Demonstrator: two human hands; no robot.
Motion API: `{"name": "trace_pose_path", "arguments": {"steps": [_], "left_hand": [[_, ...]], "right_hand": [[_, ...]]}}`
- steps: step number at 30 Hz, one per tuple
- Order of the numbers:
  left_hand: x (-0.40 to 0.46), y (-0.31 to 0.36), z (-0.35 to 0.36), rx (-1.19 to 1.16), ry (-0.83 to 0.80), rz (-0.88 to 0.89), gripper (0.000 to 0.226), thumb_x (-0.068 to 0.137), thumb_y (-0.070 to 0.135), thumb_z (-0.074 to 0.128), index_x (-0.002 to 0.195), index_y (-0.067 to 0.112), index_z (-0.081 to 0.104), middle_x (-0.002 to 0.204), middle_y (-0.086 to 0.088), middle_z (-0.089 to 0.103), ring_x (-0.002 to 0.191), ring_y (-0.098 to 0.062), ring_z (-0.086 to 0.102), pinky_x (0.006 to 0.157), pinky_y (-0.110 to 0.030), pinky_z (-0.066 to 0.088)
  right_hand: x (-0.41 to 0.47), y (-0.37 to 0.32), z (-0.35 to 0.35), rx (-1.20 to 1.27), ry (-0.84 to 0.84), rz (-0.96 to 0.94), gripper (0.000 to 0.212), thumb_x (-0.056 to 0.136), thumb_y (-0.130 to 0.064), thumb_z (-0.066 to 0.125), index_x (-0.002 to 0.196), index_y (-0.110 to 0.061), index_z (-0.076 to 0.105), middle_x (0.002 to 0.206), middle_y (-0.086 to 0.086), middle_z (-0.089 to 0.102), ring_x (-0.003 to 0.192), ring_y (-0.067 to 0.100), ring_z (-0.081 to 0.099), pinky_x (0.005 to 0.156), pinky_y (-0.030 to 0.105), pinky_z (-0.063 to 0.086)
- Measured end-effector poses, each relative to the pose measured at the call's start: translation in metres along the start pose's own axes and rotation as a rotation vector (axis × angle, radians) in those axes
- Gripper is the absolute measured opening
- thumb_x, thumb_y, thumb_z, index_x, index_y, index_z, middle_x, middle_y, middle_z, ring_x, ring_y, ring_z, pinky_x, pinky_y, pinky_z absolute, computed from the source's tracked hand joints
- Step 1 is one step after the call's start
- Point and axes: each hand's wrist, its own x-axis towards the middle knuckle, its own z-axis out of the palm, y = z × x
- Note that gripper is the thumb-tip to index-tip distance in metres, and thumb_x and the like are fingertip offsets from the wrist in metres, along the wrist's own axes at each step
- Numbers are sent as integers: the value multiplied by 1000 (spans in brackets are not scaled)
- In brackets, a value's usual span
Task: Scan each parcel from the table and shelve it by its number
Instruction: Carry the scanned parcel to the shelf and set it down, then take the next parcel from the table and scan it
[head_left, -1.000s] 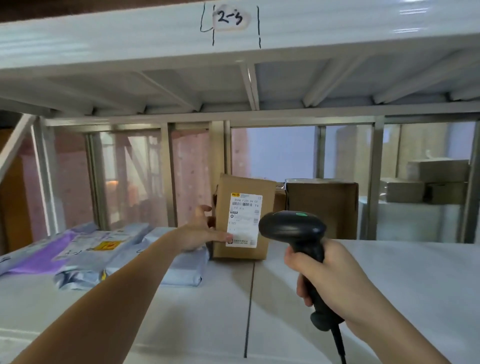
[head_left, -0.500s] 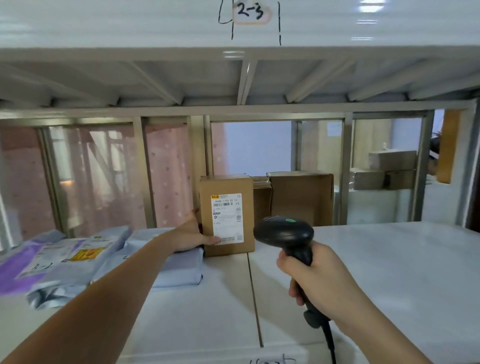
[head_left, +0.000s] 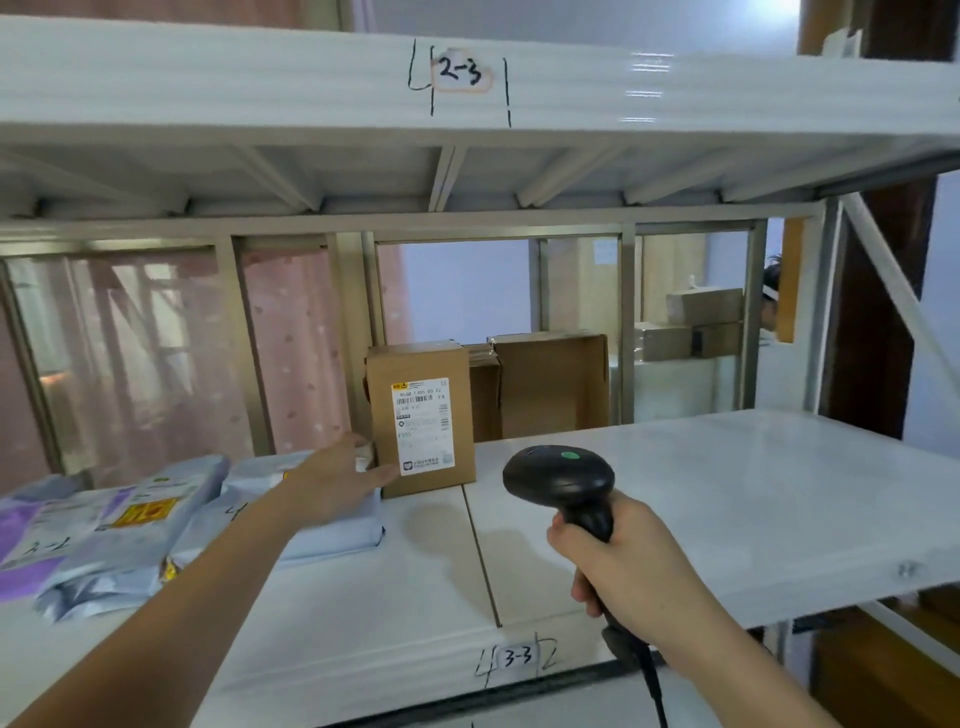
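A cardboard parcel (head_left: 421, 415) is seen standing upright at the centre of the frame, on the white shelf board (head_left: 727, 493) marked "3-3" (head_left: 517, 659) along its front edge. A white shipping label (head_left: 422, 425) with a barcode is carried on the parcel's near face. Just to the right of it and slightly behind, a second brown carton (head_left: 550, 384) is set upright; whether the two touch cannot be told.

The left hand (head_left: 337, 480) is reached in from the lower left; its thumb is laid against the lower left corner of the parcel, and the fingers are hidden behind the box's left side, so the grip itself cannot be told. A black handheld scanner (head_left: 558, 480), with a green light on top, is gripped in the right hand (head_left: 628, 566) at lower centre right, fingers wrapped round the handle, its cable hanging out of the bottom edge.

At the left of the frame, several grey and purple poly mailers (head_left: 119, 535) are piled flat on the same board, the nearest one lying under the left wrist.

To the right of the parcels the board is left bare out to its right edge. Overhead, a shelf marked "2-3" (head_left: 460, 73) is spanned across the upper frame. A seam is seen running from the parcel's base to the front edge.
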Motion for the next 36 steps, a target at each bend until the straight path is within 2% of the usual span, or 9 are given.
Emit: {"name": "trace_pose_path", "arguments": {"steps": [3, 6, 10, 16, 20, 25, 30, 33, 36], "left_hand": [[-24, 15, 0, 60, 22, 35, 69, 102, 48, 62, 156, 14, 38, 158, -9, 50, 132, -29, 54, 94, -31, 40], [-51, 37, 5, 84, 37, 76, 57, 105, 44, 58, 154, 19, 44, 148, -9, 61, 119, -27, 59, 92, -33, 43], [-76, 67, 24, 52, 79, 109, 57, 103, 41, 62, 154, 22, 43, 151, -6, 57, 125, -32, 62, 99, -39, 49], [-92, 137, 92, 116, -8, 204, 70, 99, 61, 58, 156, 25, 42, 157, -5, 50, 138, -26, 52, 110, -39, 42], [-96, 212, 156, 97, -72, 328, 72, 99, 64, 55, 160, 31, 36, 166, 4, 39, 148, -21, 43, 119, -38, 35], [-101, 329, 244, 57, -202, 563, 72, 100, 64, 54, 161, 31, 34, 168, 6, 35, 150, -21, 39, 122, -38, 30], [-135, 438, 331, -48, -323, 769, 78, 98, 60, 61, 163, 31, 29, 167, 3, 37, 148, -22, 42, 119, -39, 36], [-156, 486, 374, -87, -400, 895, 80, 98, 56, 63, 164, 27, 28, 167, 0, 39, 147, -24, 44, 118, -42, 40], [-170, 521, 410, -84, -440, 992, 79, 98, 55, 63, 164, 29, 27, 166, 2, 39, 148, -24, 44, 118, -46, 42]], "right_hand": [[-13, 2, -9, -4, -17, -16, 5, 93, -20, 62, 96, -17, 59, 65, 4, 63, 44, 6, 58, 50, 20, 50], [-26, 5, -27, -18, -27, -36, 5, 92, -21, 62, 96, -18, 59, 69, 5, 63, 48, 6, 60, 52, 23, 52], [-46, 12, -64, -53, -29, -46, 7, 92, -21, 60, 96, -15, 58, 71, 8, 63, 41, 5, 56, 48, 22, 49], [-83, 43, -140, -92, 24, 1, 9, 92, -22, 60, 97, -15, 58, 64, 6, 62, 44, 7, 57, 48, 22, 49], [-112, 73, -205, -135, 126, 78, 10, 93, -24, 61, 97, -16, 59, 65, 7, 63, 44, 6, 57, 48, 20, 49], [-160, 103, -281, -199, 317, 187, 7, 92, -26, 62, 93, -19, 61, 61, 3, 64, 41, 4, 56, 46, 21, 47], [-213, 126, -349, -248, 541, 274, 7, 90, -27, 66, 92, -25, 61, 63, 1, 64, 46, 7, 58, 47, 25, 46], [-237, 137, -376, -252, 671, 313, 10, 88, -29, 70, 93, -26, 62, 62, 1, 66, 51, 12, 61, 51, 30, 49], [-250, 149, -393, -252, 743, 328, 10, 88, -25, 70, 93, -25, 62, 55, -2, 66, 49, 12, 61, 49, 29, 47]]}}
